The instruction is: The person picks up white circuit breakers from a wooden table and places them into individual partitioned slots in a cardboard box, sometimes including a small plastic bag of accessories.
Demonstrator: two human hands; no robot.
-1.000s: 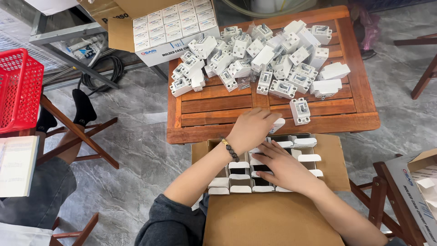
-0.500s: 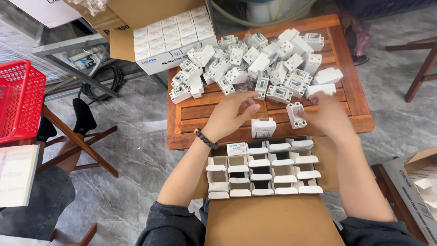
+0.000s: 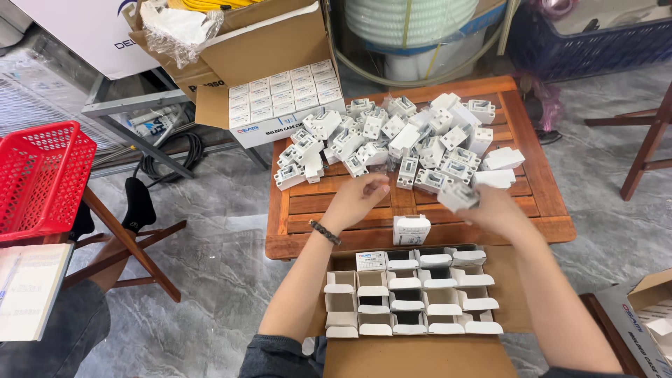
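A heap of white circuit breakers (image 3: 399, 136) covers the far part of a low wooden table (image 3: 546, 203). My left hand (image 3: 360, 199) hovers over the table near the heap's front edge, fingers curled with nothing visible in them. My right hand (image 3: 490, 210) grips one white breaker (image 3: 458, 196) lifted off the table. A small white carton (image 3: 411, 229) stands at the table's near edge between my hands. Below it, an open cardboard box (image 3: 514, 308) on my lap holds rows of small open white cartons (image 3: 409, 294).
A box of packed white cartons (image 3: 280, 98) stands at the table's far left corner. A red basket (image 3: 42, 178) rests on a folding stand at left. A wooden stool leg (image 3: 647, 150) is at right, another cardboard box (image 3: 647, 315) at lower right.
Both hands left the box on my lap and moved up over the table. My right hand took a breaker from near the heap. A small white carton now stands at the table's edge.
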